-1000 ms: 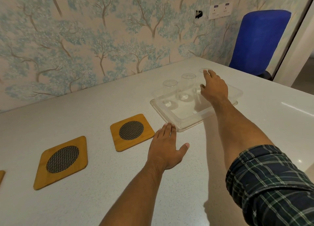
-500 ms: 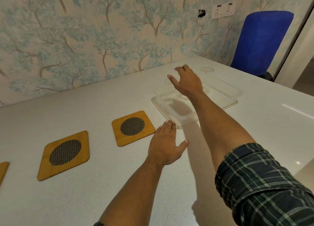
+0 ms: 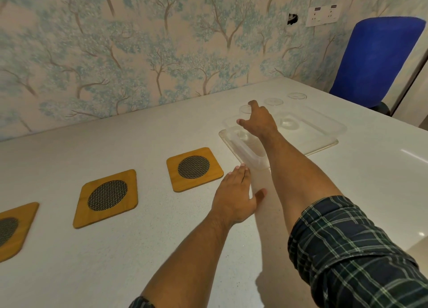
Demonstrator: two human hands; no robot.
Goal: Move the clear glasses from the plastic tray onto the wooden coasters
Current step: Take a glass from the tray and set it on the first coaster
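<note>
Three clear glasses stand in a row in the clear plastic tray [image 3: 324, 131]: the left glass [image 3: 245, 109], the middle glass [image 3: 273, 102] and the right glass [image 3: 297, 96]. My right hand [image 3: 259, 120] hovers at the left glass with fingers spread around it; whether it touches the glass I cannot tell. My left hand [image 3: 234, 196] lies flat and open on the table, fingertips at the tray's near corner. Three wooden coasters with dark mesh centres lie to the left: the nearest coaster [image 3: 194, 168], the second coaster [image 3: 107, 197] and a third coaster [image 3: 14, 229] cut by the frame edge.
The white speckled table [image 3: 115, 261] runs along a wall with tree-pattern wallpaper [image 3: 139, 52]. A blue chair [image 3: 375, 59] stands past the table's far right corner. My plaid sleeve [image 3: 352, 249] fills the lower right.
My right hand has swung left from the right glass across the tray to the left glass. My left hand has stayed flat on the table.
</note>
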